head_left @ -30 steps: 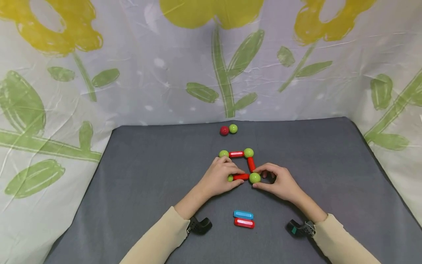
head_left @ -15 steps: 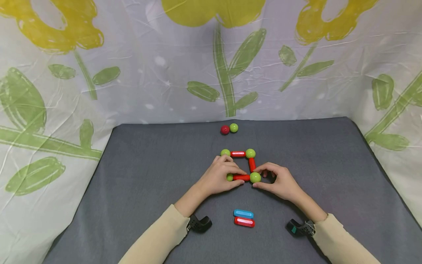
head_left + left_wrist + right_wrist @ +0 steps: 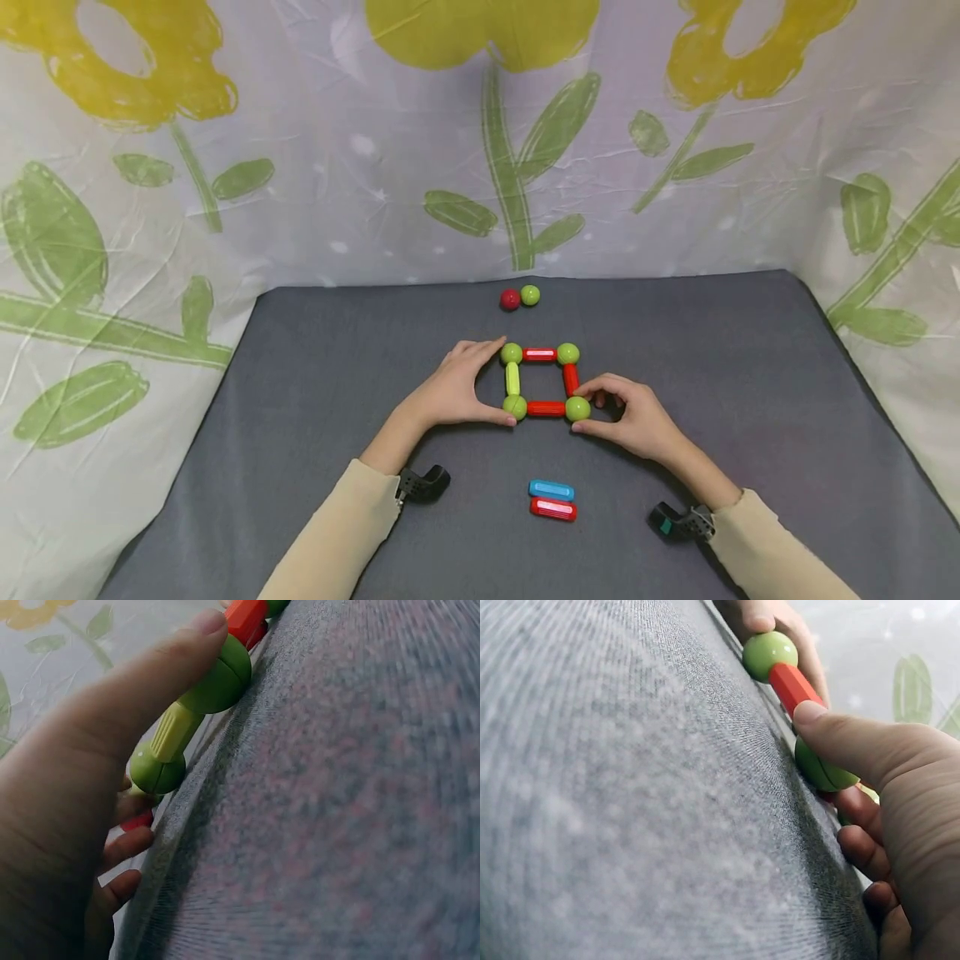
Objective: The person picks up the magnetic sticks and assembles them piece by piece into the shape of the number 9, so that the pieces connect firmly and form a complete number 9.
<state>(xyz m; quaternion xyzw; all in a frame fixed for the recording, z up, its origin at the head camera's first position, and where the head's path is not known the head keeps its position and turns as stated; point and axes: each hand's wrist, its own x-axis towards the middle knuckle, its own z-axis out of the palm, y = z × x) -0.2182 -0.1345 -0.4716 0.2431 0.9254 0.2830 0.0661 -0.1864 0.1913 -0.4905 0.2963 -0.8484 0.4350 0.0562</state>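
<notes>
A square of toy building rods and green balls lies on the grey cloth in the head view. Its left side is a yellow-green rod (image 3: 513,378); the other sides are a far red rod (image 3: 539,354), a right red rod (image 3: 572,379) and a near red rod (image 3: 546,409). My left hand (image 3: 448,387) spans the left side, its thumb against the near-left ball (image 3: 514,407) and its index fingertip at the far-left ball (image 3: 512,353). At the near-right ball (image 3: 577,408), my right hand (image 3: 637,415) pinches with thumb and fingers; the fourth ball (image 3: 567,354) is untouched.
A red ball (image 3: 510,299) and a green ball (image 3: 530,295) lie side by side near the cloth's far edge. Closer to me are a blue rod (image 3: 551,490) and a loose red rod (image 3: 553,509). A flowered curtain (image 3: 337,167) hangs behind.
My left hand has drawn back to the left and spread its thumb and index finger, uncovering the yellow-green rod and near-left ball. The right hand stays at its ball.
</notes>
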